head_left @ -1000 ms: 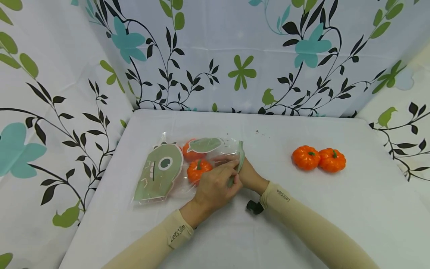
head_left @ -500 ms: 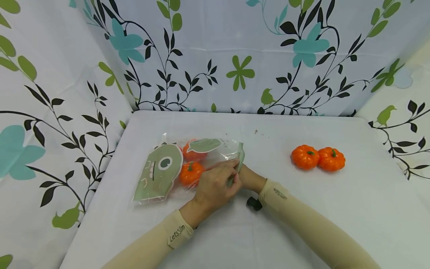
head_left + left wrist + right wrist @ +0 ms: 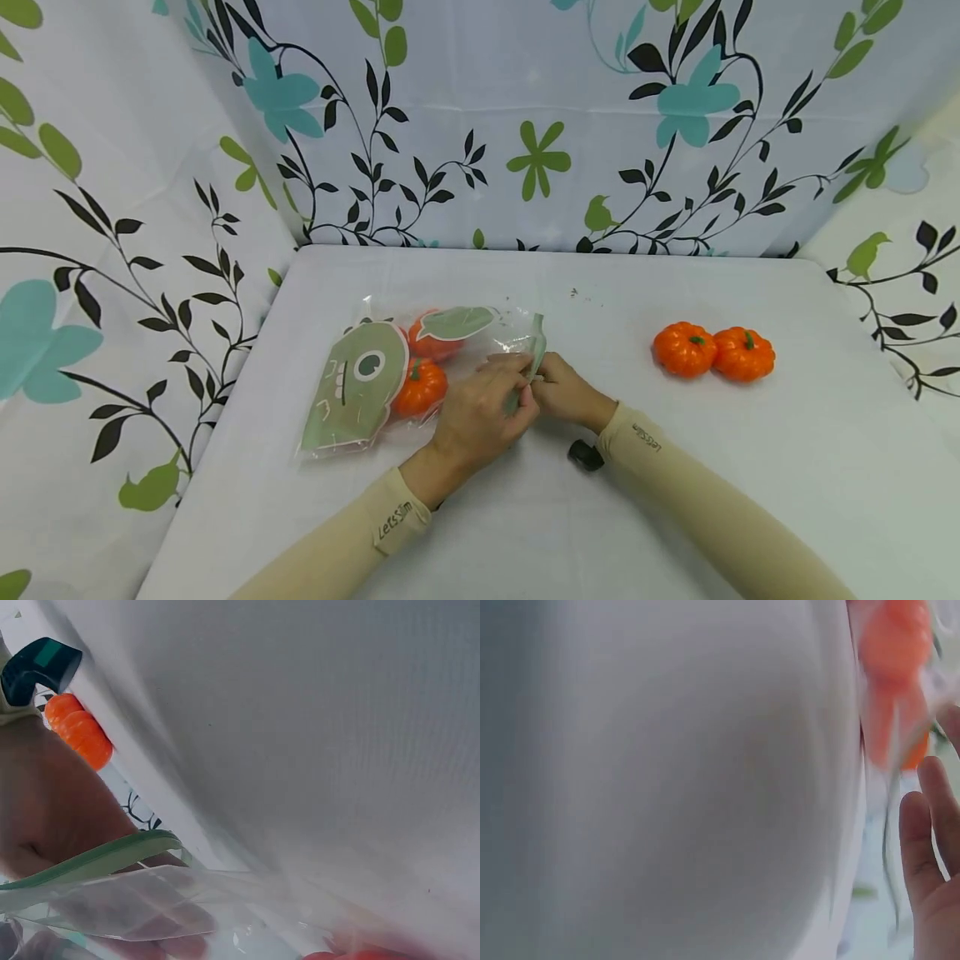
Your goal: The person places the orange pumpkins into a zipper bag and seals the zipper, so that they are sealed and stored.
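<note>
A clear zip bag (image 3: 517,327) with a green dinosaur print (image 3: 352,387) and a green zip edge (image 3: 539,337) lies on the white table. Inside it are two small orange toy pumpkins, a front pumpkin (image 3: 422,390) and a back pumpkin (image 3: 437,335) partly behind a printed speech bubble. My left hand (image 3: 480,412) pinches the bag near its mouth. Right at the zip edge is my right hand (image 3: 572,392); its fingers (image 3: 917,836) look extended and hold nothing in the right wrist view. Through the plastic, some of its fingertips (image 3: 184,945) show in the left wrist view.
Two more toy pumpkins, a left one (image 3: 684,349) and a right one (image 3: 743,354), sit side by side on the table (image 3: 817,442) at the right. A black wrist camera (image 3: 585,456) hangs under my right wrist. Patterned curtains (image 3: 465,125) enclose the back and sides.
The front pumpkin has slid left inside the bag, towards the dinosaur print. My right hand has drawn back to the right, partly out of the bag's mouth. My left hand has stayed put.
</note>
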`<state>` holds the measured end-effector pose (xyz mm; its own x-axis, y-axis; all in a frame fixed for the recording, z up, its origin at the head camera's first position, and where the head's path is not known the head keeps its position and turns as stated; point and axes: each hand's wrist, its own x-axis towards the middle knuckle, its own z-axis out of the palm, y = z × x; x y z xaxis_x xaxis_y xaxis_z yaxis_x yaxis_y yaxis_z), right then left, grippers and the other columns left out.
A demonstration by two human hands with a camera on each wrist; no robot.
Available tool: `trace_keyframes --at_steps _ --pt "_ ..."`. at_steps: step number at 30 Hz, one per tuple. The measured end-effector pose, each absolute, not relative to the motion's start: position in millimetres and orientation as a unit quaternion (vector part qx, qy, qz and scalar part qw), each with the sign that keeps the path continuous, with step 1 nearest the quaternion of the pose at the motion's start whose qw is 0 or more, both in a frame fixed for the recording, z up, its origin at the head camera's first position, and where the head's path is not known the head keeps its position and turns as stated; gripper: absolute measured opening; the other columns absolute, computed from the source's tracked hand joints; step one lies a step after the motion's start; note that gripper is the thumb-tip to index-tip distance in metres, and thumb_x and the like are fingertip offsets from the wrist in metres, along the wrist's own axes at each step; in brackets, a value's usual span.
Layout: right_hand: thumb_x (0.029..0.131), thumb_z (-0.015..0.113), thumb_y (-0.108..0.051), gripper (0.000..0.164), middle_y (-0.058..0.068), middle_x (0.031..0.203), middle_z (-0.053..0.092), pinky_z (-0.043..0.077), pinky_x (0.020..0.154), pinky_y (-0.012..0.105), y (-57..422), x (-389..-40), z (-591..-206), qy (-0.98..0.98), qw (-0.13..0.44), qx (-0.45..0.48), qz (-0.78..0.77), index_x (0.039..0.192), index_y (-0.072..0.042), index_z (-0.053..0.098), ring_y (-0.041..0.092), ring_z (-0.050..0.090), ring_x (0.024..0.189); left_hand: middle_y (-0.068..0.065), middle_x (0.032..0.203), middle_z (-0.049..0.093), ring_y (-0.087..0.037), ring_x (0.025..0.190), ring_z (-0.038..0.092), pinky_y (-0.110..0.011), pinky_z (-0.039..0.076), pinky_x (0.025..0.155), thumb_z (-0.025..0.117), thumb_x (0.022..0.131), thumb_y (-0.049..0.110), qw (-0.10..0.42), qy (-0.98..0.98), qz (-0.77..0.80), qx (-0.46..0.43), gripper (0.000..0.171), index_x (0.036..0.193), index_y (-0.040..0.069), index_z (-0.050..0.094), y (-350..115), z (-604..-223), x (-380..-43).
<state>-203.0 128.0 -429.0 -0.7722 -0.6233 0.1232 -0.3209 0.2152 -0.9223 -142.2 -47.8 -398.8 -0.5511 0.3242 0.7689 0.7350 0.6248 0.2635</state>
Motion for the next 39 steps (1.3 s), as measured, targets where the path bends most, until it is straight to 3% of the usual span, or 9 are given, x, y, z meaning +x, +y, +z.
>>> trace_keyframes --at_steps 5,12,15,19,26,39 --pt "0.093 0.071 -0.013 0.037 -0.004 0.135 0.064 0.040 0.110 0.046 177 -197 -422 0.812 0.067 -0.319 -0.484 0.130 -0.014 0.070 0.017 0.055 0.131 -0.011 0.112 0.074 -0.022 0.099 0.073 -0.029 0.057 0.085 0.065 0.081 0.009 0.341 -0.835 -0.290 -0.319 0.007 0.085 0.004 0.068 -48 -396 -143" --pt "0.077 0.089 -0.025 0.065 -0.003 0.139 0.062 0.047 0.105 0.038 246 -189 -399 0.886 -0.050 -0.307 -0.344 0.138 -0.021 0.065 0.018 0.054 0.132 -0.010 0.113 0.074 -0.021 0.099 0.073 -0.030 0.057 0.084 0.066 0.080 0.008 0.331 -0.842 -0.295 -0.307 0.007 0.085 0.004 0.068 -55 -394 -145" --pt "0.071 0.092 -0.033 0.081 -0.003 0.145 0.057 0.045 0.106 0.045 272 -191 -392 0.914 -0.076 -0.284 -0.279 0.144 -0.024 0.058 0.021 0.051 0.134 -0.010 0.112 0.075 -0.022 0.097 0.074 -0.031 0.058 0.082 0.066 0.080 0.008 0.331 -0.842 -0.300 -0.303 0.006 0.084 0.004 0.068 -57 -395 -144" --pt "0.064 0.096 -0.037 0.103 0.005 0.154 0.047 0.036 0.108 0.063 307 -197 -385 0.934 -0.091 -0.232 -0.255 0.153 -0.024 0.046 0.032 0.042 0.141 -0.010 0.113 0.074 -0.022 0.097 0.074 -0.031 0.058 0.082 0.067 0.081 0.009 0.323 -0.844 -0.305 -0.301 0.006 0.084 0.004 0.068 -57 -397 -143" --pt "0.063 0.097 -0.037 0.128 0.010 0.166 0.021 0.024 0.103 0.079 367 -199 -381 0.952 -0.048 -0.089 -0.288 0.163 -0.034 0.016 0.044 0.022 0.148 -0.010 0.113 0.074 -0.022 0.097 0.074 -0.030 0.058 0.080 0.067 0.082 0.010 0.317 -0.844 -0.310 -0.302 0.007 0.085 0.003 0.068 -53 -400 -143" --pt "0.074 0.090 -0.036 0.131 0.023 0.166 0.009 0.029 0.105 0.073 412 -200 -399 0.933 0.092 -0.005 -0.349 0.163 -0.012 -0.004 0.057 0.024 0.141 -0.010 0.112 0.075 -0.023 0.096 0.074 -0.030 0.059 0.078 0.067 0.082 0.011 0.314 -0.841 -0.321 -0.302 0.008 0.085 0.004 0.069 -44 -401 -143"
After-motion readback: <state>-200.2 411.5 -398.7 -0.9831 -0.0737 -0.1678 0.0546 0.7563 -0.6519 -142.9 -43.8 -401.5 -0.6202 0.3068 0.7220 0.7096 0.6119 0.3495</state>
